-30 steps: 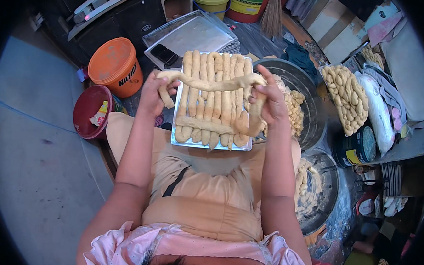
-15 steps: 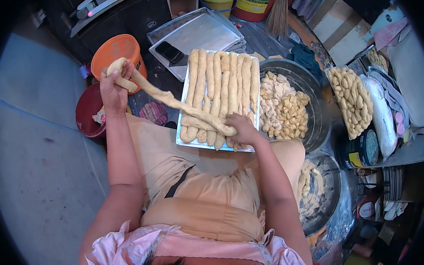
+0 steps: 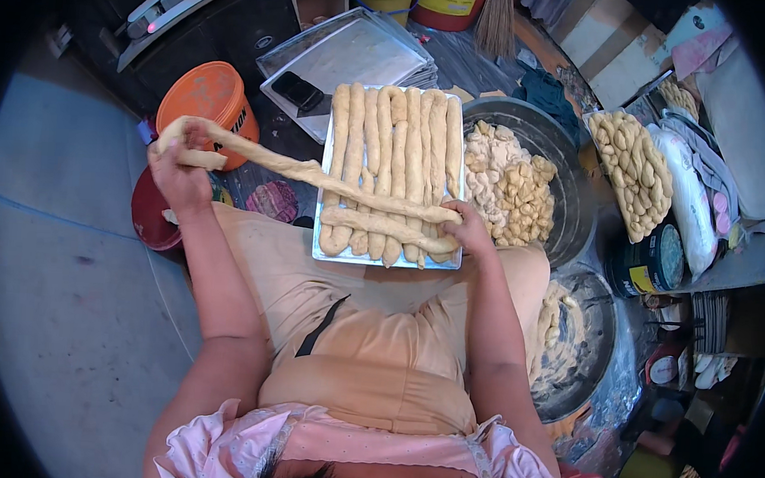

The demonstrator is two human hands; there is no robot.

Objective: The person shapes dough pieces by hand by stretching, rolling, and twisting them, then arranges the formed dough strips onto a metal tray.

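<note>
A long dough rope (image 3: 295,167) stretches in the air from my left hand to the tray on my lap. My left hand (image 3: 181,176) is closed around its far left part, and a short tail hangs over the fingers. At the tray's right edge, my right hand (image 3: 473,232) pinches the rope's other end. Just below lies a second crosswise strand (image 3: 383,228); whether it joins the rope under my right fingers, I cannot tell. Both cross over several lengthwise dough strips (image 3: 396,136), laid side by side on the metal tray (image 3: 319,236).
Right of the tray stands a wide dark basin (image 3: 579,210) with dough lumps, and nearer me another floury basin (image 3: 596,371). Braided dough (image 3: 630,174) lies farther right. An orange bucket (image 3: 204,95) and a red bucket (image 3: 150,214) stand left. Behind are stacked trays (image 3: 362,56) with a phone (image 3: 298,90).
My left hand has moved left and slightly nearer me. My right hand has shifted right to the tray's edge, drawing the rope's end over and stretching it straighter across the strips.
</note>
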